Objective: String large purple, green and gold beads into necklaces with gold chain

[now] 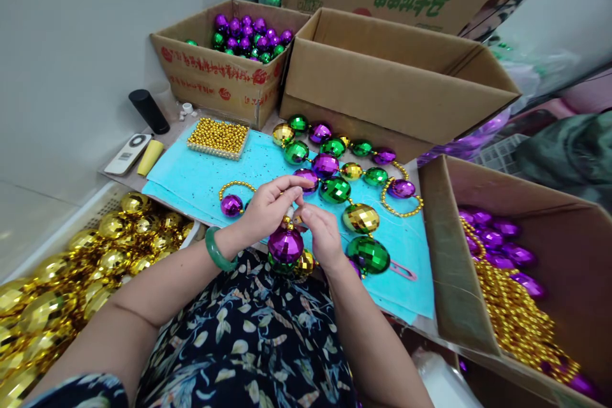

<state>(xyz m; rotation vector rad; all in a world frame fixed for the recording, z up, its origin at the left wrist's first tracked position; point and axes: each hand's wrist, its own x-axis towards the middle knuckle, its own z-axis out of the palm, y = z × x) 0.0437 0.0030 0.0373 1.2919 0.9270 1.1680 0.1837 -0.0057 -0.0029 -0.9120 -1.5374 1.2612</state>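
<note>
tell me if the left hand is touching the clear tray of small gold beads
Apart: the head view shows a stretch of blue sheet between the left hand and the clear tray.

We see a bright turquoise cloth point(186, 183) flecked with black, and balls point(285, 247) in mirror-bright purple, green and gold, all checked with facets. The small beads point(217, 136) are plain gold. The dark clothing point(224, 347) carries a pale leaf print; the bangle point(213, 247) is green. We find the left box point(215, 80) brown with red print, the clip point(406, 272) pink, the cylinder point(149, 111) black.
</note>
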